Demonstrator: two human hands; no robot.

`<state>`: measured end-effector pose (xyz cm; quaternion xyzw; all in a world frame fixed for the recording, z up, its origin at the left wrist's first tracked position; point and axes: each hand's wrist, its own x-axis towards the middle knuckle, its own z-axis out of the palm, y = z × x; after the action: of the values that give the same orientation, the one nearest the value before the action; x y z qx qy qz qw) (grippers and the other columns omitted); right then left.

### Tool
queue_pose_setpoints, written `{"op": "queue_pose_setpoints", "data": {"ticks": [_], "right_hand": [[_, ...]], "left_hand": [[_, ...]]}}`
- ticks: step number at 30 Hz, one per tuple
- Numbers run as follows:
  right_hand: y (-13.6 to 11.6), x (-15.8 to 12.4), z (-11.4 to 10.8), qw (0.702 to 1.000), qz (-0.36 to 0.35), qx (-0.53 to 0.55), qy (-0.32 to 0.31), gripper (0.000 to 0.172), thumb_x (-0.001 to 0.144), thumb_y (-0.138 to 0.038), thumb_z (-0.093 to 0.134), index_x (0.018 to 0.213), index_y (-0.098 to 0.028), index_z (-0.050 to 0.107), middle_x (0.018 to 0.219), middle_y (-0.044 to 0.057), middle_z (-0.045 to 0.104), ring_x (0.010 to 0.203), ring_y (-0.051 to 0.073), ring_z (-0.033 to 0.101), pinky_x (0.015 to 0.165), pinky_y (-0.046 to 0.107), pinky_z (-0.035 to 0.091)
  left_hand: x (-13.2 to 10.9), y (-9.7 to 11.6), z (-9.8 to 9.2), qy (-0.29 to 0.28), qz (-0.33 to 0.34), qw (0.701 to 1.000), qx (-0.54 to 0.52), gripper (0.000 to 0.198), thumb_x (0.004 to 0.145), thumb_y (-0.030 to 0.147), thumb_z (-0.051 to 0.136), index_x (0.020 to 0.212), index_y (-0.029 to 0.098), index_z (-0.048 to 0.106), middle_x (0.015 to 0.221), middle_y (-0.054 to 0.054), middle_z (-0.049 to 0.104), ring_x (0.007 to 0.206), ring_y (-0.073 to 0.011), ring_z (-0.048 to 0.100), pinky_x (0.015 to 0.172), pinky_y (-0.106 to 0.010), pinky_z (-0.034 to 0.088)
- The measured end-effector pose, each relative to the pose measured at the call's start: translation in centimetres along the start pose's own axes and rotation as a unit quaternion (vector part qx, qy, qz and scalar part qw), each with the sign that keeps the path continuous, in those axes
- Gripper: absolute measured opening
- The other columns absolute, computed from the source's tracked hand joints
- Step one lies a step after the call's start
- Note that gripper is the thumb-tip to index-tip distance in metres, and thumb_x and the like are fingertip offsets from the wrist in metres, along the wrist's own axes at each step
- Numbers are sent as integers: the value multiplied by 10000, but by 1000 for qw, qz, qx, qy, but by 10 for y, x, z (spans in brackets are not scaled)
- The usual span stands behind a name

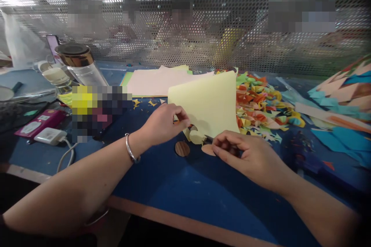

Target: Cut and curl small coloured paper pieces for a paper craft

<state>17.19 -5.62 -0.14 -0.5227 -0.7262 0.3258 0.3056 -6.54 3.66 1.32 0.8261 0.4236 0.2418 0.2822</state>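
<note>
My left hand (pixel 171 122), with a silver bangle at its wrist, is closed in a pinch at the lower left edge of a pale yellow sheet of paper (pixel 204 102). The sheet stands up, slightly curved, with a rounded flap (pixel 197 136) at its lower edge. In my right hand (pixel 240 148) are scissors (pixel 208 138), only their dark tips showing beside the flap. A thin peach-coloured disc (pixel 208 149) lies at my right thumb tip; whether the fingers grip it is unclear. On the blue table between the hands lies a round wood-grain disc (pixel 182 149).
Behind the sheet lie stacked coloured papers (pixel 156 82) and a heap of paper scraps (pixel 257 104). At left are a glass bottle (pixel 84 65), a white charger (pixel 50 135) and a magenta box (pixel 40 125). Blue paper (pixel 342 142) lies right. A perforated metal screen (pixel 162 38) stands behind.
</note>
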Motion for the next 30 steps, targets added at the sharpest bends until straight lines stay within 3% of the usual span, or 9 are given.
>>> {"op": "queue_pose_setpoints", "data": {"ticks": [4, 9, 12, 15, 18, 22, 25, 30], "right_hand": [[0, -2, 2, 999, -3, -1, -32, 218, 927, -368, 634, 780, -219, 697, 581, -11, 601, 495, 108, 482, 423, 209, 378], [4, -4, 4, 998, -5, -13, -60, 229, 943, -378, 640, 811, -218, 738, 559, -20, 603, 445, 92, 401, 382, 217, 294], [6, -4, 4, 998, -11, -31, -59, 246, 952, -389, 631, 818, -218, 746, 607, -1, 670, 454, 101, 470, 403, 223, 342], [7, -4, 3, 997, -18, -53, -59, 265, 973, -395, 609, 836, -219, 752, 656, 12, 720, 461, 115, 547, 422, 233, 396], [6, -4, 2, 995, -48, -81, -21, 217, 972, -362, 620, 865, -229, 755, 653, 1, 722, 442, 111, 548, 418, 234, 401], [4, -6, 2, 991, -86, -87, 45, 166, 961, -319, 631, 852, -242, 730, 634, -12, 696, 454, 109, 557, 431, 224, 424], [2, -6, 2, 991, -90, -84, 47, 150, 960, -307, 636, 854, -243, 721, 670, -3, 715, 495, 118, 602, 460, 220, 464], [0, -4, 1, 989, -104, -89, 64, 127, 947, -278, 629, 866, -247, 721, 665, 4, 721, 509, 130, 630, 466, 224, 489]], "left_hand": [[-4, 7, 12, -50, 41, 997, 42, 221, 848, 392, 745, 907, 180, 735, 893, -74, 701, 891, -220, 596, 921, -410, 439], [-4, 11, 20, -74, 50, 994, 69, 153, 787, 232, 771, 918, 174, 718, 947, -78, 664, 945, -237, 567, 933, -409, 438], [-3, 10, 20, -65, 36, 997, 14, 52, 808, 194, 712, 847, 183, 679, 900, -62, 668, 886, -206, 561, 860, -377, 453], [-2, 7, 20, -59, -28, 990, -129, 71, 830, 230, 698, 842, 186, 644, 821, -31, 673, 773, -153, 576, 747, -322, 471], [-2, 5, 21, -61, -91, 960, -259, 156, 841, 264, 708, 949, 158, 672, 849, -35, 689, 755, -130, 620, 752, -298, 516], [-5, 7, 24, -74, -87, 971, -211, 280, 825, 251, 722, 1079, 134, 713, 909, -59, 712, 769, -140, 660, 749, -296, 532], [-8, 10, 26, -87, -73, 978, -174, 360, 788, 194, 728, 1142, 131, 703, 979, -69, 718, 737, -129, 658, 705, -282, 522], [-6, 12, 25, -44, -84, 965, -243, 353, 770, 118, 727, 1118, 138, 675, 872, -16, 659, 748, -113, 617, 731, -267, 510]]}}
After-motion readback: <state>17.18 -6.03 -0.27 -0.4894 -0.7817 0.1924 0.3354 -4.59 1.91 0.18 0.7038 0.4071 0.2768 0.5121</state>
